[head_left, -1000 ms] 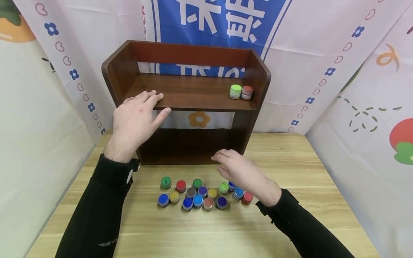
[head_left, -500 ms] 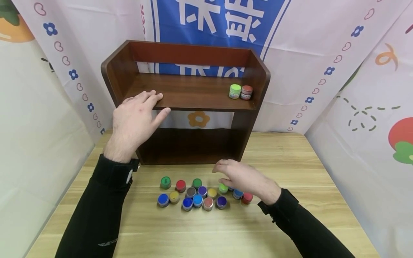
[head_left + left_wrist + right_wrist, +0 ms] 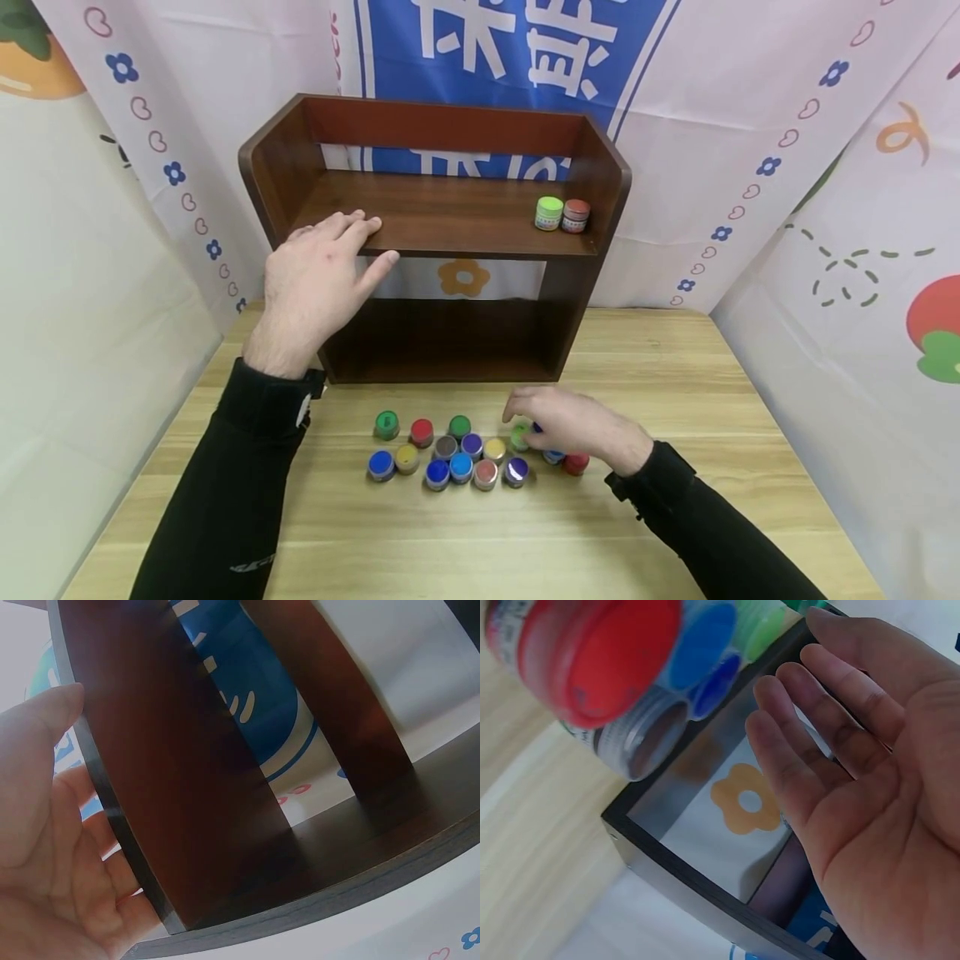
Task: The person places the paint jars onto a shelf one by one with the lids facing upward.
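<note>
My left hand (image 3: 311, 279) rests on the front of the upper shelf of a dark brown wooden rack (image 3: 442, 212). Its fingers lie over the board, and the thumb is at the front edge in the left wrist view. Over the right end of a group of small coloured-lid jars hovers my right hand (image 3: 577, 423), fingers slightly bent and apart. Its thumb and forefinger are around a light green jar (image 3: 519, 437); contact cannot be told. A red jar (image 3: 575, 463) and a blue jar (image 3: 553, 457) are partly hidden beneath that hand. In the right wrist view the palm (image 3: 885, 810) holds nothing.
A light green jar (image 3: 549, 213) and a red-brown jar (image 3: 576, 216) stand at the upper shelf's right end. Several other jars, such as a purple one (image 3: 516, 472), stand on the wooden table (image 3: 450, 542). Printed cloth hangs behind and at both sides.
My right hand has come down toward the table, from in front of the rack's lower shelf to the light green jar. The left hand has stayed on the upper shelf.
</note>
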{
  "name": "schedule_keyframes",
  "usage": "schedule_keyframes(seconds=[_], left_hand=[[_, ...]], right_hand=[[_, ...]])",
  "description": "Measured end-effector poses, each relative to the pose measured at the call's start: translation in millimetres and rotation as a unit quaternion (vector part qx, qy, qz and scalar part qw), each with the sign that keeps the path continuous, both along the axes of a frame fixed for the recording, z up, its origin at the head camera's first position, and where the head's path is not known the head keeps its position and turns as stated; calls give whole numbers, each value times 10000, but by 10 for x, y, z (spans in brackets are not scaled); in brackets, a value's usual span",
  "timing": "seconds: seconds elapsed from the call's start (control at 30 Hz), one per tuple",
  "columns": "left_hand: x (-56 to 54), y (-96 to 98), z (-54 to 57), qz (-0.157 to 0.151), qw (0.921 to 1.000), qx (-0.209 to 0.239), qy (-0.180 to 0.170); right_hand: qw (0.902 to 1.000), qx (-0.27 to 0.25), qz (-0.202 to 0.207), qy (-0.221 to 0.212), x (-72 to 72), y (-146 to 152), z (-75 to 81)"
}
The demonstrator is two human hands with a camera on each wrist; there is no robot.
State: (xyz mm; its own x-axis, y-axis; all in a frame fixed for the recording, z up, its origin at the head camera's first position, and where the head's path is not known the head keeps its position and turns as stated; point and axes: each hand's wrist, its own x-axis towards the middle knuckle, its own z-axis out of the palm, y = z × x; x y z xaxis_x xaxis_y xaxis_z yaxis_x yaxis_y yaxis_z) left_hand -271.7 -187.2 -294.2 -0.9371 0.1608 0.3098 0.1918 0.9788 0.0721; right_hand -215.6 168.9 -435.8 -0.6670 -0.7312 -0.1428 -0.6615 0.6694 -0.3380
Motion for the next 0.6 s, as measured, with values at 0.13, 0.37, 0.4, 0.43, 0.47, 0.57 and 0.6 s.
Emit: schedule_keyframes(seconds=[0.13,0.37,0.4,0.43,0.47,0.57,0.6], left_hand=[[2,0,4,-16,10000,8,45],[16,-10,3,-67,9999,17,92],[19,-11,0,-71,9999,12,77],[23,-9,-3,-74,10000,6,61],[25,-7,-5,-76,10000,-1,51],[27,-5,-8,-67,10000,-6,61],[25,-5,-6,-64,10000,-6,64]], right_hand=[[10000,31,9,-49,-1,19,-61],[9999,78,58,45,-8,16,-158],[9999,111,79,98,-9,9,-171],[9998,133,89,147,-5,3,-183],[9997,143,86,182,-3,-5,-193],[9995,116,65,278,-8,-30,-209],[9995,118,43,303,-15,-38,-215]])
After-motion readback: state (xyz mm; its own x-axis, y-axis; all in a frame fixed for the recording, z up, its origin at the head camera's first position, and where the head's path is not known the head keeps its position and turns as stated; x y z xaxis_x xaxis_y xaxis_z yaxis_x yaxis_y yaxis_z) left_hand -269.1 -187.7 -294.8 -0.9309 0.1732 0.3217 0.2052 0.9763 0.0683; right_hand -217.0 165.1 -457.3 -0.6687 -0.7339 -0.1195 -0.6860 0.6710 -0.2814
